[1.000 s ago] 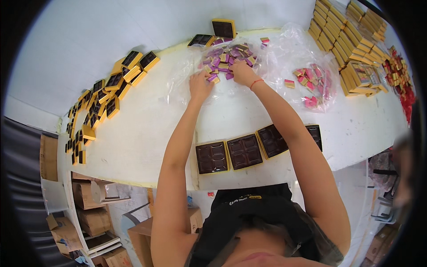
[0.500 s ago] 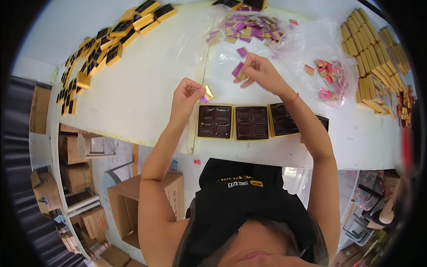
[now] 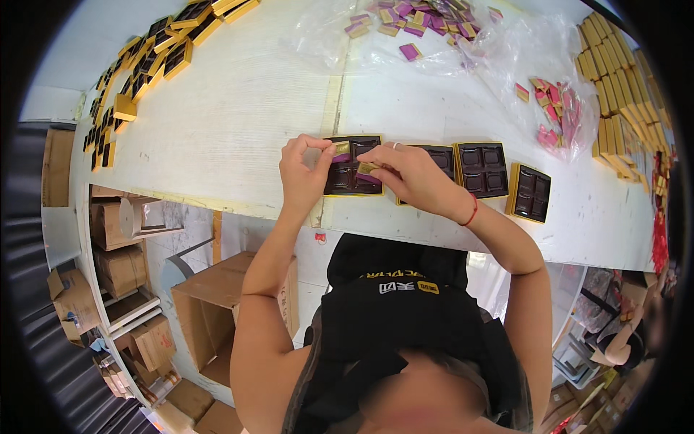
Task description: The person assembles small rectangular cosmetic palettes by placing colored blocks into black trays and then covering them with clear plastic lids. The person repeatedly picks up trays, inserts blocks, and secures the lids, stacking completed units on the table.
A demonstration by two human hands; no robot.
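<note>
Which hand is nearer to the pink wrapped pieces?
Right. The right hand is left of the pink wrapped pieces and lower in the view; the left hand is farther left, at the left edge of a dark brown tray.

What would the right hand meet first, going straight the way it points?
Probably the sweet in the left hand, over the leftmost box of the near row. Depth is unclear; the box's ridges might come first.
</note>
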